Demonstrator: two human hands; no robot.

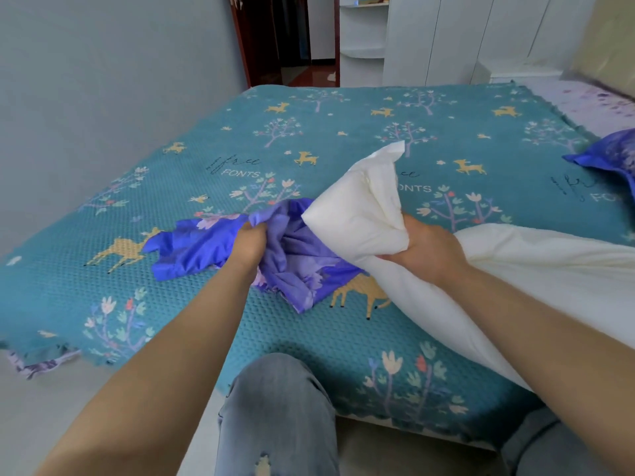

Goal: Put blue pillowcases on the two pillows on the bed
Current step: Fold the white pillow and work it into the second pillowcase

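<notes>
Step in hand looks like the 2nd pillow: a pillow already in a blue case (611,156) sits at the far right edge of the bed, so one seems done. Right hand (426,250) grips a bunched corner of the bare white pillow (371,214), rest of it trailing off to the right over the bed. Left hand (249,243) clutches the crumpled blue pillowcase (295,262), which lies on the bed just beside that corner — touching it, but the corner isn't inside yet.

Next move prob. needs the case mouth found and held open w/ the left hand, then the corner fed in.

Surface: teal bedspread (309,132) w/ deer and tree print. Room — grey wall on the left, dark doorway (292,39), white wardrobe (446,36) beyond.
</notes>
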